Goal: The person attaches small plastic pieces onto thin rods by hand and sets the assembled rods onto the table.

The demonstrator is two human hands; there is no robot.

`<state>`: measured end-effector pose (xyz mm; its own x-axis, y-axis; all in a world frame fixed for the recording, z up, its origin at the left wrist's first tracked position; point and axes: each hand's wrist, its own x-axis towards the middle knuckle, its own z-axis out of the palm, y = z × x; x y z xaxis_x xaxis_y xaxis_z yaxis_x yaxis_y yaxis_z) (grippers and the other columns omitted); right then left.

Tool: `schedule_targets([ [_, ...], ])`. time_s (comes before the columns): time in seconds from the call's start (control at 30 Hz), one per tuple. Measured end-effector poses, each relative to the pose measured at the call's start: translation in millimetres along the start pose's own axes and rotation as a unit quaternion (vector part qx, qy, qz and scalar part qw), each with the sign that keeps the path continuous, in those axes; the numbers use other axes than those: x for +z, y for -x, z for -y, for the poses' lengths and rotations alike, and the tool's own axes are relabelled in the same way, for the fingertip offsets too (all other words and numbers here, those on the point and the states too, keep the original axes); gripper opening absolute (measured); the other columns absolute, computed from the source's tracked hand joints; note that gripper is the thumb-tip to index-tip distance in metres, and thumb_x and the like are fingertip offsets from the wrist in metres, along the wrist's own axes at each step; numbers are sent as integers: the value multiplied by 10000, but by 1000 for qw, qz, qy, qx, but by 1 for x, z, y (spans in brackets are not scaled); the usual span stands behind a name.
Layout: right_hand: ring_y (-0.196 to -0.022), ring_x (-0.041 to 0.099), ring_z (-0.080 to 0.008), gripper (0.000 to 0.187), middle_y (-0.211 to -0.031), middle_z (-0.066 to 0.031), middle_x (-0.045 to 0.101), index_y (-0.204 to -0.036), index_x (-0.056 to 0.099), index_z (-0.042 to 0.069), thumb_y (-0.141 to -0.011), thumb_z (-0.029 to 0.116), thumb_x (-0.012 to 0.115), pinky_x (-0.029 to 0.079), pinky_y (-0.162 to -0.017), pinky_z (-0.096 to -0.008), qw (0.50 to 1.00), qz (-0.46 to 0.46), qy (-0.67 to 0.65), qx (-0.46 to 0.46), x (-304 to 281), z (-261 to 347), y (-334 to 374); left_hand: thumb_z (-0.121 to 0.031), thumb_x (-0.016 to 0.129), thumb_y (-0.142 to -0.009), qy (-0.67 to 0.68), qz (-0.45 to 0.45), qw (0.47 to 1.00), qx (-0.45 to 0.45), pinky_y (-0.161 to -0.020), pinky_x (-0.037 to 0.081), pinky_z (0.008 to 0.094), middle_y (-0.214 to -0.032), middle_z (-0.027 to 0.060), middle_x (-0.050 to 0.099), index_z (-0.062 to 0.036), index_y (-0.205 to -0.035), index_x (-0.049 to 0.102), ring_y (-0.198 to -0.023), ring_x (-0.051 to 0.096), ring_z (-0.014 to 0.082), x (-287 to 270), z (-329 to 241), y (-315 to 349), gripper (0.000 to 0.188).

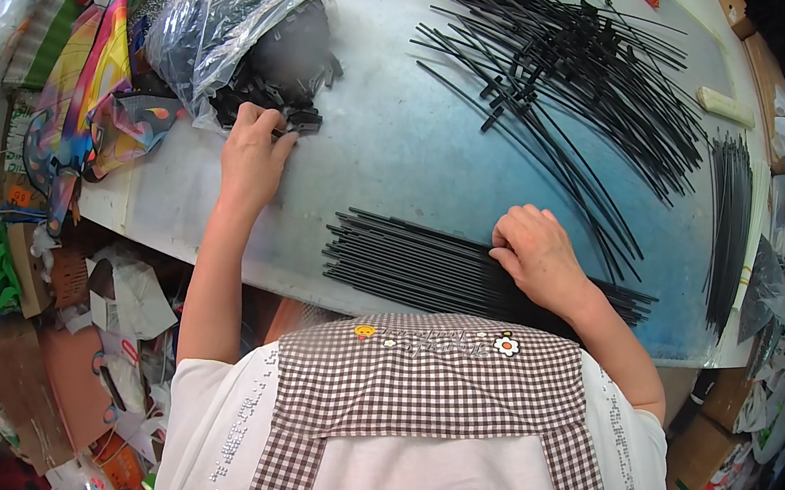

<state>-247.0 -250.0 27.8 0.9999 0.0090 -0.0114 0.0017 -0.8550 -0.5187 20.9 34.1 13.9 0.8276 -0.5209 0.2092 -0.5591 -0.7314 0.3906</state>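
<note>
The row of thin black rods lies in the lower middle of the frame, just in front of your apron, with the rods nearly parallel and their left ends uneven. Your right hand rests over this row, fingers curled and narrow; whether a rod is pinched beneath them, you cannot tell from here. Keep that touch light, since the rods look thin enough to roll or fan apart, and take one by sliding it clear of its neighbours. Up in the left part of the frame, small black pieces spill from the mouth of a clear plastic bag. Your left hand is at their near edge, fingers bent and close together; whether they hold a piece is hidden. The loose pieces at the edge should separate more easily than those packed inside, so pick there and feel for a single one. At the upper right, a crossed heap of rods with black fittings lies on the bench; its lowest tips reach near your right hand, so watch your sleeveless forearm for snags. A darker rod bundle lies by the right edge.
</note>
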Motion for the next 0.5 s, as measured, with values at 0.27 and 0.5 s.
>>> schedule_targets([
  [0.27, -872, 567, -280, 229, -891, -71, 567, -914, 575, 67, -782, 63, 763, 437, -784, -387, 992, -121, 9, 14, -7, 5, -16, -114, 726, -866, -57, -9, 997, 43, -742, 494, 421, -959, 107, 585, -43, -975, 623, -841, 612, 321, 13, -7, -1, 166],
  [0.5, -888, 574, -285, 234, -947, -84, 581, -978, 604, 58, -795, 44, 750, 450, -784, -383, 989, -85, 117, 41, -6, -14, 8, -71, 712, -869, 181, 7, 981, -70, -688, 478, 335, -844, 61, 612, -24, -952, 605, -731, 573, 208, 12, -16, 11, 143],
])
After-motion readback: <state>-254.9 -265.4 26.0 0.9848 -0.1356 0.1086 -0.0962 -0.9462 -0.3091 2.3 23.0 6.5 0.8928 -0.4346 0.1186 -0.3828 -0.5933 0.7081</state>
